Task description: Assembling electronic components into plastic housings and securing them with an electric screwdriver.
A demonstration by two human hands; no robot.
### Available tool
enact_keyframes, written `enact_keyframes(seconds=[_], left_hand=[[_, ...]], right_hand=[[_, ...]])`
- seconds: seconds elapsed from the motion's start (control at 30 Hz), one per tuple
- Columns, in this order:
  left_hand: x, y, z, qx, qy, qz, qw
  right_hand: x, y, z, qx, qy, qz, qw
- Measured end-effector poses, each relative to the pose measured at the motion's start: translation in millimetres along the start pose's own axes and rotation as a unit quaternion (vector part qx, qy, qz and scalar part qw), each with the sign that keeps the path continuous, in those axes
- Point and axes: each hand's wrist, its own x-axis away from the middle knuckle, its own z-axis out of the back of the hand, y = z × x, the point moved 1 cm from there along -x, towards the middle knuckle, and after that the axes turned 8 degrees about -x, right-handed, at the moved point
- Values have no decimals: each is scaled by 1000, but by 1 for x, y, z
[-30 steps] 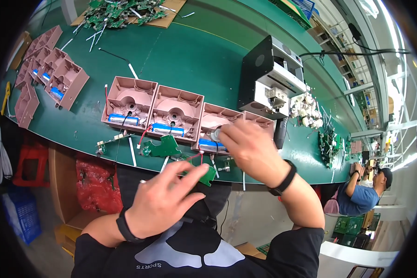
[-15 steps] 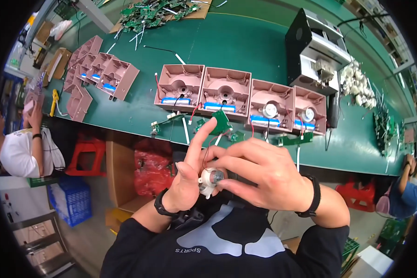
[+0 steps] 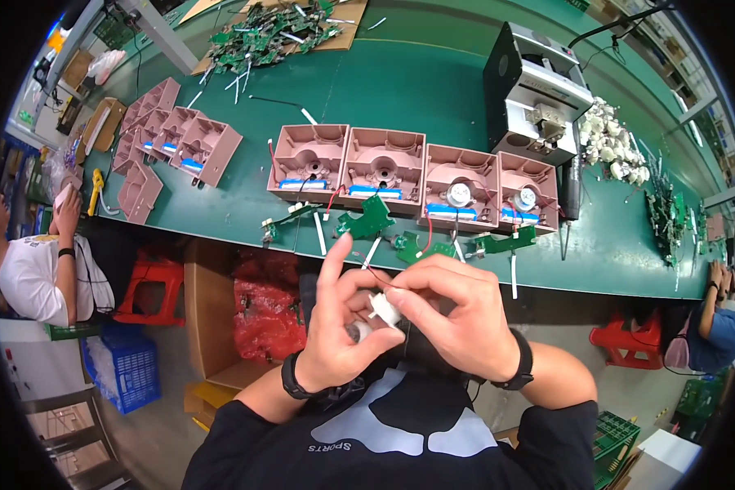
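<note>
A small white plastic part [image 3: 386,310], round-bodied with little lugs and thin dark red wires, is held in front of my chest. My left hand [image 3: 335,335] cradles it between thumb and curled fingers, with the index finger pointing up toward the bench. A second rounded, greyish piece shows in the left palm, partly hidden. My right hand [image 3: 463,314] pinches the wires close to the white part, its thumb tip beside that part. Just beyond my hands lie green circuit boards [image 3: 366,219] with white and red leads.
Several pink housings [image 3: 309,147] with blue cylindrical cells stand in a row; two hold round white parts. A black-and-silver machine [image 3: 539,106] is at right, beside a pile of white parts [image 3: 612,139]. More boards [image 3: 273,37] are heaped at back. People sit at both sides.
The white part has been turned over in my hands, and my right fingers have shifted from its greyish end to the wires. The view has moved slightly.
</note>
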Motion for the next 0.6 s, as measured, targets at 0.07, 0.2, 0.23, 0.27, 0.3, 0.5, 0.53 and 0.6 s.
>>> enact_keyframes(seconds=[0.07,0.2,0.23,0.27,0.3,0.5,0.53,0.6], left_hand=[[7,0,4,21,-14,24,999],[10,4,9,117,-55,119,984],[10,8,10,178,-69,153,970],[9,8,12,239,-82,186,950],[8,6,15,240,-83,185,949],[0,-4,25,331,-151,227,903],[-1,-4,26,309,-152,230,910],[-4,0,27,321,-146,238,905]], right_hand=[[8,7,-3,-35,24,41,998],[23,16,-2,29,44,174,983],[24,17,-3,62,45,229,970],[22,19,-2,64,46,229,970],[22,19,0,101,23,286,952],[8,5,8,260,-62,370,890],[5,0,9,263,-68,372,888],[-1,-9,10,291,-116,361,878]])
